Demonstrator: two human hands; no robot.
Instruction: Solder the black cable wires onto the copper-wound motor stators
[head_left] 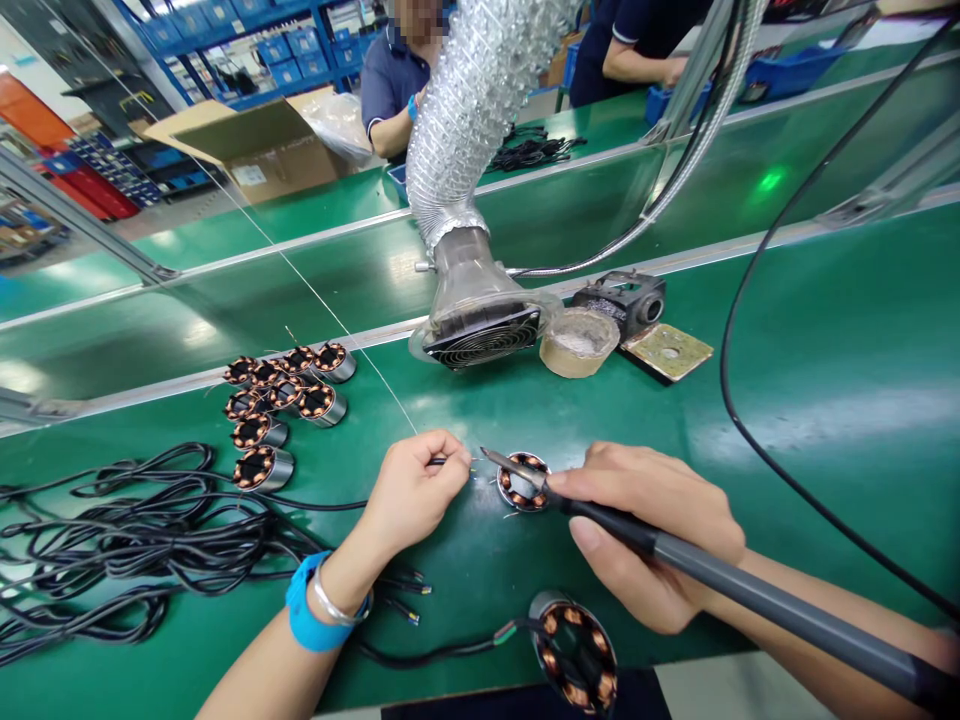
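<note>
My left hand (pixel 412 490) is closed in a pinch on the end of a black cable (pixel 330 506), whose thin coloured wire ends stick out past the fingertips. A thin pale wire (pixel 349 333) runs down from the upper left to these fingers. My right hand (pixel 660 530) grips a soldering iron (pixel 720 575) like a pen. Its tip points left, close to the wire ends; whether they touch I cannot tell. Beneath the iron lies a motor stator (pixel 517 495) with copper coils, partly covered. Nearer me, another stator (pixel 577 650) has a black cable joined to it.
Several stators (pixel 262 468) stand at the left, behind a tangle of black cables (pixel 150 540). A fume extractor (pixel 480 330) hangs at the back beside a round tub (pixel 577 345) and an iron stand with a sponge (pixel 671 352). Two people work across the bench.
</note>
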